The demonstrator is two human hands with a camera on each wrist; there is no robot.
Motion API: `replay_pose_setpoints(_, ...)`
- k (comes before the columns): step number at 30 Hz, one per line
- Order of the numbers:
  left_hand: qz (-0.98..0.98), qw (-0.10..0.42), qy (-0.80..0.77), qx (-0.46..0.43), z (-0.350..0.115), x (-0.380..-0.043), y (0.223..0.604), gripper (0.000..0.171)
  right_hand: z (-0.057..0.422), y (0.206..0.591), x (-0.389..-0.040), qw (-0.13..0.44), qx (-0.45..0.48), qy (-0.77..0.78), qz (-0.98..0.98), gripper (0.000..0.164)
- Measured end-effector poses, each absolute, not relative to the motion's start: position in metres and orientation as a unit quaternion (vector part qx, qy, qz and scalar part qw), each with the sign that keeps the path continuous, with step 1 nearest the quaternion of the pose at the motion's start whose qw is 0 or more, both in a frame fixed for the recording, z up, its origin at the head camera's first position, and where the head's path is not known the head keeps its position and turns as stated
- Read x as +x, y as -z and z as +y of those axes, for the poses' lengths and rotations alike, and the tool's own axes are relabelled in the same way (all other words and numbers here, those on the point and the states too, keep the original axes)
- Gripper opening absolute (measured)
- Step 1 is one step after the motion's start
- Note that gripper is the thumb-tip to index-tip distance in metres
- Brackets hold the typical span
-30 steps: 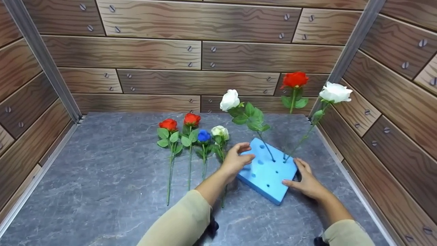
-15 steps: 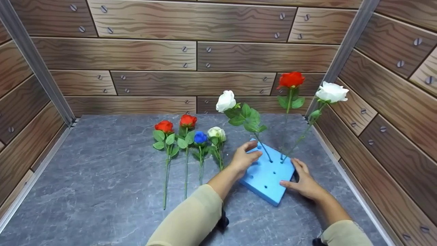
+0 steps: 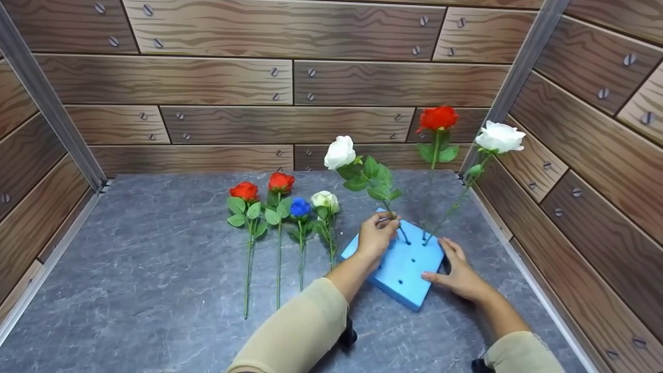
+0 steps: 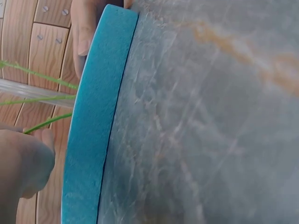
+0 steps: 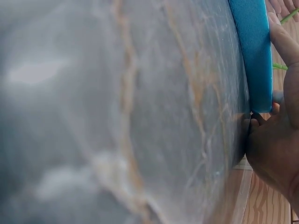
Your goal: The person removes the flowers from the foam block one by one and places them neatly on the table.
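A blue foam block (image 3: 404, 267) with small holes lies on the grey tabletop, right of centre. Three artificial roses stand in it: a leaning white rose (image 3: 340, 152), a red rose (image 3: 437, 118) and another white rose (image 3: 500, 137). My left hand (image 3: 375, 239) pinches the leaning white rose's stem just above the block; in the left wrist view, that green stem (image 4: 49, 122) runs into the fingers. With the thumb over its top and the fingers along its side, my right hand (image 3: 458, 273) holds the block's right corner. The right wrist view shows the foam edge (image 5: 257, 56) beside this hand.
Left of the block lie two red roses (image 3: 244, 191), a blue rose (image 3: 300, 207) and a cream rose (image 3: 325, 201), stems toward me. My left forearm crosses some of the stems. Wood-patterned walls (image 3: 222, 80) enclose the marbled grey tabletop (image 3: 171, 259).
My left hand has moved right and forward over the block, and its fingers have closed on the leaning white rose's stem. My right hand stays at the block. The head view has shifted slightly.
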State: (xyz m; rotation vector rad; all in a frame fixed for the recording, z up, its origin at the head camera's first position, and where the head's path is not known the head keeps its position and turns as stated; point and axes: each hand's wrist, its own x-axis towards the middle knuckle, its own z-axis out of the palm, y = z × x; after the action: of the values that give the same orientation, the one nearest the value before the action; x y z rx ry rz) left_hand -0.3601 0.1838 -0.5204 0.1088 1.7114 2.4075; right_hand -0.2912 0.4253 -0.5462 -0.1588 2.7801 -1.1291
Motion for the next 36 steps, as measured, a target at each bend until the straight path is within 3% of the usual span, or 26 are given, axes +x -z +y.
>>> replay_pose_setpoints(17, 0.535, 0.07, -0.841, 0.032, 0.18, -0.356, 0.519, 0.022, 0.419, 0.546, -0.295, 0.078, -0.052, 0.387, 0.917, 0.12)
replay_pose_setpoints(36, 0.509, 0.085, -0.854, 0.061, 0.161, -0.353, 0.497, 0.028, 0.424, 0.545, -0.292, 0.068, -0.057, 0.367, 0.926, 0.119)
